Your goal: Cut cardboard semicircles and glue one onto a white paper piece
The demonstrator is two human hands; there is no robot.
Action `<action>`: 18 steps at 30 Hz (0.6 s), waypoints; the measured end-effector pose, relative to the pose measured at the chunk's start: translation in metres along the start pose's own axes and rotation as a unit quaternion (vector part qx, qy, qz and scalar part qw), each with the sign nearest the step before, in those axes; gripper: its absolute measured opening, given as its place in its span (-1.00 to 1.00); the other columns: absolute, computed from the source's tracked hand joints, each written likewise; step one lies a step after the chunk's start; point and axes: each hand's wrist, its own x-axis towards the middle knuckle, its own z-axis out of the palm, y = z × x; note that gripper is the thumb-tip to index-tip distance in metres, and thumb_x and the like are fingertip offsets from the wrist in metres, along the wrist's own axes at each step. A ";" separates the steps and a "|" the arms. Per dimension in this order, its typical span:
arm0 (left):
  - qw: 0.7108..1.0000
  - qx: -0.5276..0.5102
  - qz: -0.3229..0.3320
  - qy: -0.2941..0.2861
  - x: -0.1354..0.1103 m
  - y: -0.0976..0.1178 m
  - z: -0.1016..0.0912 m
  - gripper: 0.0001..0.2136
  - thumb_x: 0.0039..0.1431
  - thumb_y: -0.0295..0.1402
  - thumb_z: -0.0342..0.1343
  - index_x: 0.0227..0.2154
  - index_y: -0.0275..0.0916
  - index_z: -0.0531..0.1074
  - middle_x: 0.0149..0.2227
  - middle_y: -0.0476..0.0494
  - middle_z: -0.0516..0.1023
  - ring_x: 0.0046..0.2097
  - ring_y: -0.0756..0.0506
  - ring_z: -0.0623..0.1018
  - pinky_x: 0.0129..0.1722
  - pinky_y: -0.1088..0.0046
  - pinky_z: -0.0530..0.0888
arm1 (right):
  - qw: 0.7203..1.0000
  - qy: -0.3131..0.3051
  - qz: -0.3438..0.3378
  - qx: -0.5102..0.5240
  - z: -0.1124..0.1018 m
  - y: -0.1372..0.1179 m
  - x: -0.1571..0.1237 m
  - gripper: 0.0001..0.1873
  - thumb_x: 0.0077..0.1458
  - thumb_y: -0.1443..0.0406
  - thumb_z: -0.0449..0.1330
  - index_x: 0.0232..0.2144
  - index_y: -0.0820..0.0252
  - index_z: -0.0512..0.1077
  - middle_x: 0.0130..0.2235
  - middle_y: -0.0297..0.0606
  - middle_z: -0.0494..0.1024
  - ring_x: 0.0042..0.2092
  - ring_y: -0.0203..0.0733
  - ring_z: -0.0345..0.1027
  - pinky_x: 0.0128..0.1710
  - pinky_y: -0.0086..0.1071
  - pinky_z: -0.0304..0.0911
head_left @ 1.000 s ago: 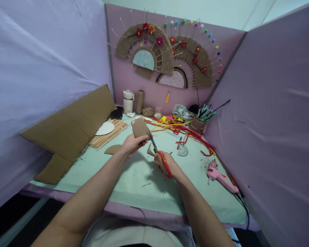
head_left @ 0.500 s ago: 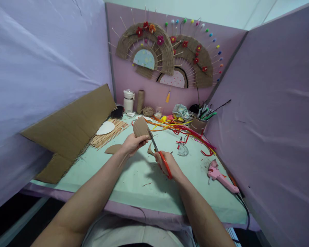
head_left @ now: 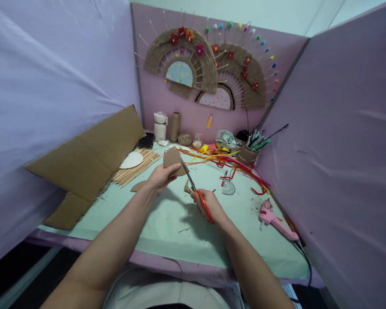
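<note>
My left hand [head_left: 160, 177] pinches a brown cardboard piece [head_left: 173, 159] above the table's middle. My right hand [head_left: 209, 205] is closed on red-handled scissors [head_left: 200, 199], whose blades reach up to the right edge of the cardboard piece. A small brown offcut [head_left: 188, 187] lies on the pale green table [head_left: 167, 223] just below the blades. Another curved brown offcut [head_left: 137, 186] lies left of my left hand.
A large cardboard sheet [head_left: 90, 156] leans at the left beside a bundle of wooden sticks [head_left: 135, 168] and a white disc [head_left: 131, 160]. Coloured strips [head_left: 231, 165], a protractor [head_left: 228, 188], a pen cup [head_left: 247, 154] and a pink glue gun [head_left: 275, 222] sit right.
My left hand has lifted and turned the cardboard piece slightly leftward, and its fingers have loosened. The scissors have followed upward along the piece's edge.
</note>
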 end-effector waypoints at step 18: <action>0.998 0.051 -0.005 -0.026 -0.008 -0.005 0.006 -0.49 -0.40 -0.19 0.48 -0.33 -0.35 0.52 -0.36 -0.16 0.58 -0.30 -0.09 0.54 -0.30 0.40 0.42 | 0.998 -0.051 -0.028 -0.037 -0.007 -0.008 -0.010 -0.69 0.19 0.09 0.00 -0.48 0.15 0.25 -0.57 -0.37 0.39 -0.57 -0.31 0.23 -0.55 -0.45 0.10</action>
